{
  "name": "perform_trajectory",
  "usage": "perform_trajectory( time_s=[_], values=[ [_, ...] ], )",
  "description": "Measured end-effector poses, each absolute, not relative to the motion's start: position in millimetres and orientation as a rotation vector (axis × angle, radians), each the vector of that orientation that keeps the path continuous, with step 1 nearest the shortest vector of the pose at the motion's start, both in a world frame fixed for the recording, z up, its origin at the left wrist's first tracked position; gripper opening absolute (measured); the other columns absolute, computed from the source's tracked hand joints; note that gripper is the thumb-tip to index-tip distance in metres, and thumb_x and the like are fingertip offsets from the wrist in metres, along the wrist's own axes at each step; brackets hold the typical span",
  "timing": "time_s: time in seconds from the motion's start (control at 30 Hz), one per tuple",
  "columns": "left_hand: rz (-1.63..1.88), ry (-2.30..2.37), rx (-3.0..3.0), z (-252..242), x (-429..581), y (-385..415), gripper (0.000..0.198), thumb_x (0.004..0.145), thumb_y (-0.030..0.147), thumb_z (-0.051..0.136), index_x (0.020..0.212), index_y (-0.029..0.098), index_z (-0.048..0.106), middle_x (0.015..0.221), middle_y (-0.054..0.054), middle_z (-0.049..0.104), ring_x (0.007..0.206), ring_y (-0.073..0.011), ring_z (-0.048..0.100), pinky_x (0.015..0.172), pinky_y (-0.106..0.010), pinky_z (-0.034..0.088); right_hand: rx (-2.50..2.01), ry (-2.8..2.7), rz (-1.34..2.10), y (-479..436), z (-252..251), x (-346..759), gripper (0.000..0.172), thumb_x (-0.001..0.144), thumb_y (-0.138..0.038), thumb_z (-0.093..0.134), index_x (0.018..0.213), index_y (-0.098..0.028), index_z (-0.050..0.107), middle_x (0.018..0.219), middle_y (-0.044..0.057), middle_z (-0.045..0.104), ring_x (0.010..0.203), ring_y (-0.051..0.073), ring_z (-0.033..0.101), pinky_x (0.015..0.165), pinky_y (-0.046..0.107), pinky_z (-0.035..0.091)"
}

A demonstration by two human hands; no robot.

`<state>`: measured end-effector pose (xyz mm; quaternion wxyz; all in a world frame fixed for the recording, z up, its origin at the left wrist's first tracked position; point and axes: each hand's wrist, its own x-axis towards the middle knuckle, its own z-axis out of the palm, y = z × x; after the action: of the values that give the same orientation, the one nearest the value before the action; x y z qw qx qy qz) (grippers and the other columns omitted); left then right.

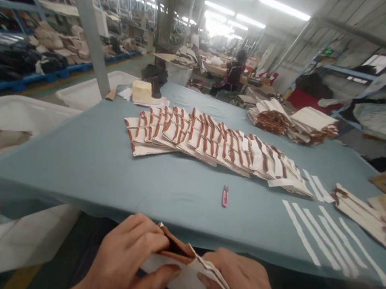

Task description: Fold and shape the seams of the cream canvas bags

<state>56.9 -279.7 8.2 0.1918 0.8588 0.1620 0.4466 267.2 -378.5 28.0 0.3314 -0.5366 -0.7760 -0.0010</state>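
Observation:
Between my hands, just off the near table edge, is a cream fabric piece [188,285] with brown trim along its upper edge. My left hand [134,257] is closed on the brown-edged left part, its thumb below the fold. On the right, my right hand [240,284] pinches the layered cream edge. The trim gapes a little between the two hands, and the lower part of the piece drops out of view. Beyond them on the blue-green tabletop [101,169] lie pink thread snips [225,196].
A long overlapping row of cream pieces with brown trim [208,139] crosses the table. White strips [321,238] lie at right, near another cream piece [361,215]. Stacks [292,121] stand at the back. White bins [26,110] flank the left side. A person [233,75] sits farther off.

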Motion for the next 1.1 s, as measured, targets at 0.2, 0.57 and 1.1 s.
perform_trajectory(
  time_s=[0.2,0.57,1.1],
  values=[
    [0.747,0.778,1.987,8,66,-283,0.015,0.093,0.017,0.056,0.081,0.022,0.062,0.075,0.003,0.071,0.069,-0.0144,0.065,0.065,-0.021,0.049,-1.522,-2.083,-0.028,-366,4,253,0.044,0.115,-0.034,0.039,0.079,-0.020,0.060,0.062,0.000,0.064,0.050,0.013,0.060,0.052,0.030,0.034],
    [0.375,0.854,1.688,9,47,-272,0.022,0.092,0.030,0.051,0.079,0.019,0.065,0.076,-0.001,0.067,0.071,-0.0175,0.059,0.067,-0.027,0.044,-1.298,-1.153,1.521,-333,-4,236,0.044,0.088,-0.060,0.070,0.083,-0.021,0.050,0.065,-0.007,0.043,0.058,0.010,0.037,0.052,0.022,0.031],
    [0.327,0.810,1.703,5,44,-270,0.036,0.098,0.042,0.054,0.071,0.018,0.062,0.069,0.001,0.059,0.066,-0.0142,0.051,0.064,-0.026,0.040,-1.084,-0.965,1.826,-332,-18,239,0.061,0.079,-0.074,0.077,0.081,-0.019,0.051,0.060,-0.010,0.045,0.052,0.006,0.033,0.048,0.020,0.025]
  ],
)
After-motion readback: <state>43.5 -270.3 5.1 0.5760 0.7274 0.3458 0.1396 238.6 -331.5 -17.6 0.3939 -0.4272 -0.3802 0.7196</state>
